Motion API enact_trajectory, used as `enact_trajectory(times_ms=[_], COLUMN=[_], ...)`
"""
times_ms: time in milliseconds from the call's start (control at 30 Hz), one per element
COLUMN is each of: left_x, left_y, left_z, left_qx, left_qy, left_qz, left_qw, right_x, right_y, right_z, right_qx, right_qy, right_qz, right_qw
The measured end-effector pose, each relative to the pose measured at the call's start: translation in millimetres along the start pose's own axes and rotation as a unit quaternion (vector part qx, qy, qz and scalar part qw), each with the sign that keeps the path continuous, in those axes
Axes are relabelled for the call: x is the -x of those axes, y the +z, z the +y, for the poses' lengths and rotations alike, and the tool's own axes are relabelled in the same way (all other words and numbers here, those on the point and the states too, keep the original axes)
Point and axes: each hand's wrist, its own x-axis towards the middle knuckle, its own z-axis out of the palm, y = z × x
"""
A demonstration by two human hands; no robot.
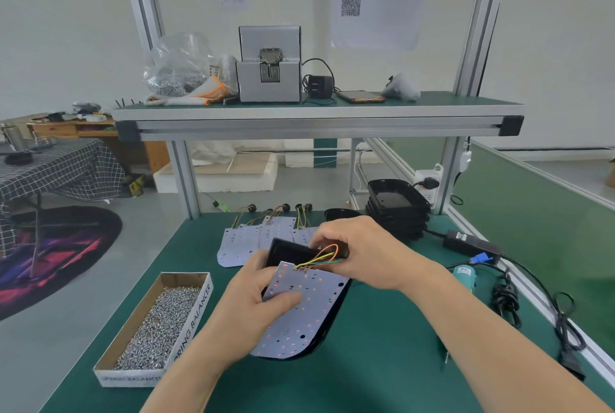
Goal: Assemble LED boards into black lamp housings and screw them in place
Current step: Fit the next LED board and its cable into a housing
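Note:
A white LED board [306, 309] with coloured dots lies tilted over a black lamp housing [286, 251] at the centre of the green table. My left hand [256, 299] grips the board's left edge and the housing, thumb pressed on the board's face. My right hand [359, 249] pinches the board's coloured wires [324, 254] at the housing's far end. Spare LED boards [243, 239] with wire tails lie just behind. A stack of black housings [397, 209] stands at the back right.
An open cardboard box of screws [159, 319] sits front left. A blue electric screwdriver [464, 276], its black power adapter [466, 241] and cables [506, 299] lie along the right edge. The upper shelf [316, 113] carries a screw feeder [269, 66], bags and a phone.

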Motion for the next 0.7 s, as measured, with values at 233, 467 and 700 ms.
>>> enact_trajectory(times_ms=[233, 467, 700], left_x=[-0.5, 2.0, 2.6], left_y=[-2.3, -3.1, -2.9], left_z=[2.1, 8.9, 24.8], left_qx=[-0.008, -0.043, -0.093], left_qy=[0.022, 0.058, 0.106], left_qz=[-0.017, -0.013, -0.001], left_qw=[1.000, 0.997, 0.990], right_x=[-0.3, 7.9, 9.4], right_y=[-6.4, -6.1, -1.0], right_z=[-2.7, -3.2, -5.5], right_qx=[0.045, 0.016, 0.016], right_qy=[-0.035, -0.033, -0.013], right_qz=[-0.015, 0.008, 0.085], right_qw=[0.998, 0.999, 0.996])
